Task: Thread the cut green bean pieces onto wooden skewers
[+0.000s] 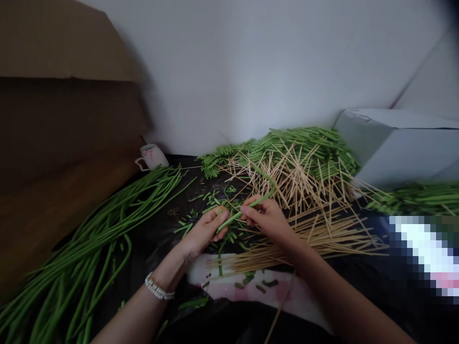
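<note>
A long green stem [266,194] curves up and back from between my two hands at the middle of the view. My left hand [211,226] is closed on its near end, with a short green tip showing above the fingers. Just to the right, my right hand [263,215] pinches the same stem farther along. Short cut green pieces [186,224] lie scattered beneath and behind my hands. Thin wooden sticks [315,239] are piled to the right, partly under my right forearm. Behind them, more sticks lie across a heap of cut green stems [304,143].
Long uncut green stems [107,224] spread over the left side. A white and pink cup [153,156] stands at the back left beside a large brown box [68,114]. At the right are a pale box [412,148] and another green pile [419,197].
</note>
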Tool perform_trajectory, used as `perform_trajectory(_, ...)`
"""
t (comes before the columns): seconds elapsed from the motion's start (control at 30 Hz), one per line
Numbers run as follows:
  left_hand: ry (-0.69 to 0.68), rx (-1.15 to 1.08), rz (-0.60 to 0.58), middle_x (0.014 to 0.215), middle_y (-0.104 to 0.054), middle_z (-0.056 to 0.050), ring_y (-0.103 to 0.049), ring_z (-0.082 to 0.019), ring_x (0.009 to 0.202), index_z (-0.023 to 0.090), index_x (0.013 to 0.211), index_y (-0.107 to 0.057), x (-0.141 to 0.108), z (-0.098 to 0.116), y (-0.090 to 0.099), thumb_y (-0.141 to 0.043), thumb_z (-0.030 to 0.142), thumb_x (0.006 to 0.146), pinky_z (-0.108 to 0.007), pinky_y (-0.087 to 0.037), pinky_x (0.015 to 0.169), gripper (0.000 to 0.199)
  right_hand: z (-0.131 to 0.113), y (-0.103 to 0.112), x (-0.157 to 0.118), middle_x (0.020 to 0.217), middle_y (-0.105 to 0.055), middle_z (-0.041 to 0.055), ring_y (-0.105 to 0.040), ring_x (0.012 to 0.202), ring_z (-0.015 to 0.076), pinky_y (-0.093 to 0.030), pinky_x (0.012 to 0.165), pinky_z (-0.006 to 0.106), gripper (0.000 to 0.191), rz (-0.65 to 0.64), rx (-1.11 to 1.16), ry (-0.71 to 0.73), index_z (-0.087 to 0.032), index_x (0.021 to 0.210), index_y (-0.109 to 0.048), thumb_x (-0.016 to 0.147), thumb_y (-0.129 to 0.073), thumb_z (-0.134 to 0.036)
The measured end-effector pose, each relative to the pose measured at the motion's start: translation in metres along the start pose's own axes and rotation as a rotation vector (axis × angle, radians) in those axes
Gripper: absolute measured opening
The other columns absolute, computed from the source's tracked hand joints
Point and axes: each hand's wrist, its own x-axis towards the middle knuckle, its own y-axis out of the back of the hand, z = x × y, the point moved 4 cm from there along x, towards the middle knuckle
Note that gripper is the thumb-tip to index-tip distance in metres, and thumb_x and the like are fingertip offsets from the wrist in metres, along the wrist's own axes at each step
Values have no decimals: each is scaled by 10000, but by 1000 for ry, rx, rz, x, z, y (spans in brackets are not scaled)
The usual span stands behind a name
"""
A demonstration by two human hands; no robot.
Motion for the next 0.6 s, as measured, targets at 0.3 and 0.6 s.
perform_trajectory(0.3, -12, 179, -154, 515, -513, 48, -337, -54, 390, 161, 784, -548, -5, 2, -5, -554, 494, 861, -204, -233, 405, 342, -1, -5, -6, 607, -606, -21, -550, 516, 120, -458, 494, 260, 266, -4, -78, 48, -214, 742, -605, 715, -716, -454)
perform_trajectory(0.6, -74, -308, 45, 488, -470, 60, -270, -43, 397, 159, 753, -531, -1, 3, -5, -584, 351, 875, -196, -180, 419, 233, -6, -5, -9, 635, -627, -12, -559, 518, 110, -448, 490, 240, 200, 38, -108, 91, -199, 744, -608, 758, -687, -382)
